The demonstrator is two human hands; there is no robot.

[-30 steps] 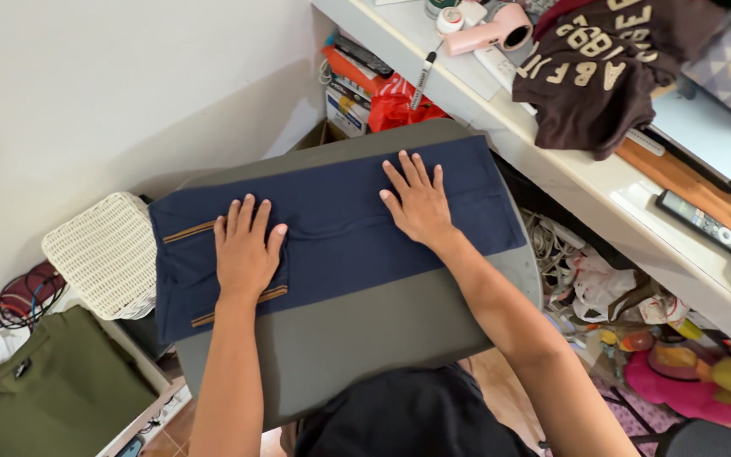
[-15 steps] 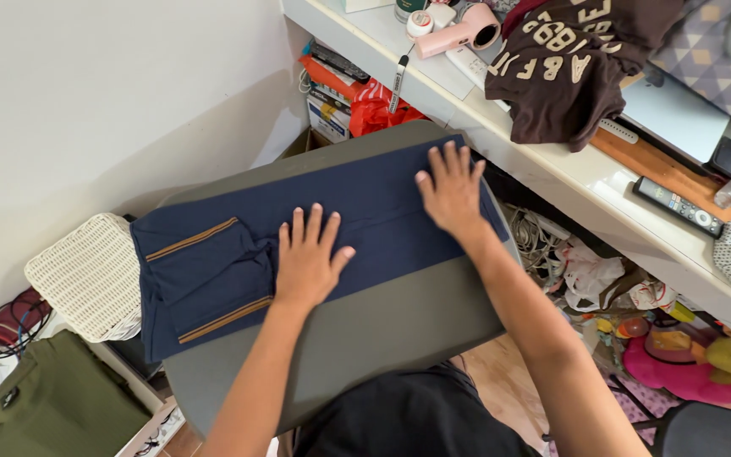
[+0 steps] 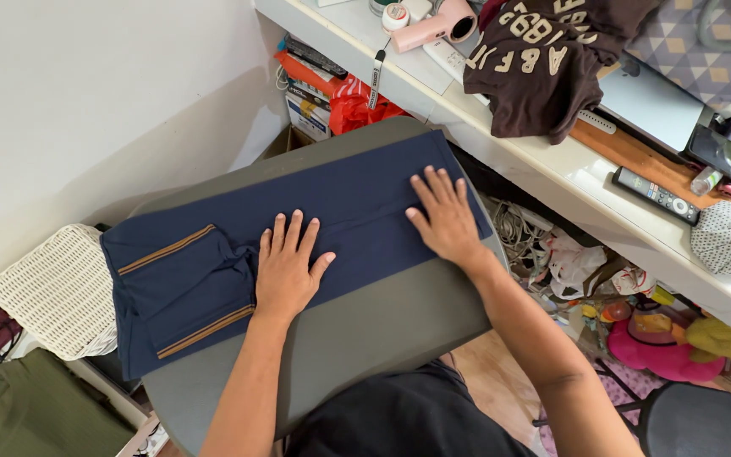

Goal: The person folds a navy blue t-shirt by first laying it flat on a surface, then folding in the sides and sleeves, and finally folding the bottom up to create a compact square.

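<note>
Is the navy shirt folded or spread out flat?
Folded: the navy shirt lies as a narrow band, sleeves tucked over, under the left hand and right hand.

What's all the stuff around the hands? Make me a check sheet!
Surface: grey board, mostly covered by cloth.
Job's things: navy garment with tan stripes, spread flat on the board.
Clutter: brown shirt, pink dryer, remote on the shelf; toys on the floor.
Hands: left hand and right hand both flat on the garment, fingers spread.
Cables: white cords under the shelf.
Surroundings: white wall, white basket, green shirt.
</note>
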